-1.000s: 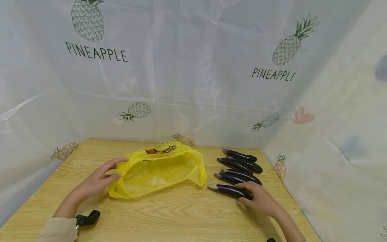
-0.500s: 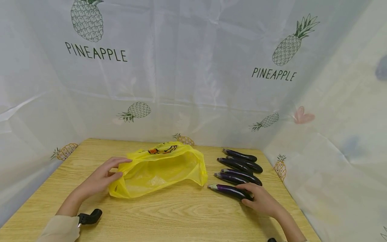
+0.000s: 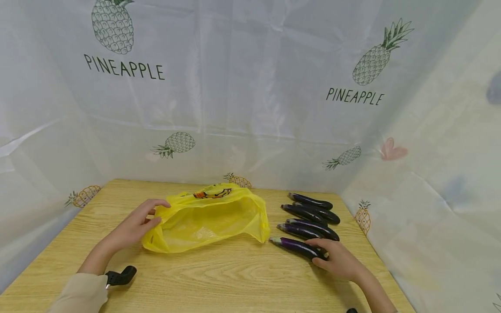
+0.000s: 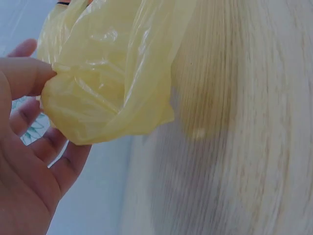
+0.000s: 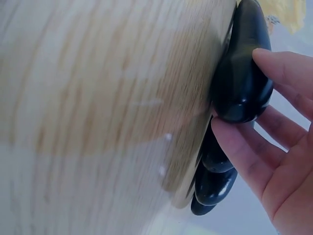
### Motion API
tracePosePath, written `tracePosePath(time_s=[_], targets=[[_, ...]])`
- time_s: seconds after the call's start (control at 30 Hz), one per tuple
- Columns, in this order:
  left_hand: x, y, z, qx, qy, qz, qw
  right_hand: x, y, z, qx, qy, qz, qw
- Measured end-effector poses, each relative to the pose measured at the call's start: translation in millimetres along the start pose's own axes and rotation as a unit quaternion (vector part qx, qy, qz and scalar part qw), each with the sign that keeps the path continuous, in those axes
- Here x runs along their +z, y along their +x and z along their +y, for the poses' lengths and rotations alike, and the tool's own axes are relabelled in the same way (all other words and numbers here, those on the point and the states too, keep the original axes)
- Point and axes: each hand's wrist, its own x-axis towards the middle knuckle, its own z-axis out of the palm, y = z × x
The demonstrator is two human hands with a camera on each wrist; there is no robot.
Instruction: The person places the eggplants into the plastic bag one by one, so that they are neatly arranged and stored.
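A yellow plastic bag (image 3: 203,230) lies on its side on the wooden table, its wide mouth facing the near side. My left hand (image 3: 133,224) holds the bag's left edge. In the left wrist view the thumb lies against the film of the bag (image 4: 112,98), and the fingers are behind it. At the right, my right hand (image 3: 338,260) grips the blunt end of the nearest eggplant (image 3: 293,246), whose pale stem end points left towards the bag. Thumb and fingertips sit on either side of that dark, shiny eggplant (image 5: 242,85) in the right wrist view.
Several more eggplants (image 3: 305,212) lie side by side behind the gripped one, near the table's right edge. A pale curtain printed with pineapples (image 3: 250,87) stands around the back and sides of the table (image 3: 219,282).
My left hand has shifted slightly right, and the bag's left edge has moved a little with it. The right thumb has moved slightly along the eggplant's end; the other eggplants have stayed put.
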Motion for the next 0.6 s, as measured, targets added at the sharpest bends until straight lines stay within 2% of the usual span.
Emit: tracePosePath(time_s=[0.13, 0.3, 0.6], targets=[[1.4, 3.1, 1.9, 0.03, 0.009, 0.007, 0.9995, 1, -0.2, -1, 0.003, 0.001, 0.002, 1.0], [2.8, 6.4, 1.5, 0.041, 0.023, 0.008, 0.9989, 3, -0.9, -2, 0.003, 0.007, 0.012, 0.9999], [2.8, 10.9, 2.3, 0.009, -0.005, -0.014, 0.9998, 1, -0.8, -7, 0.022, 0.015, 0.052, 0.9983]])
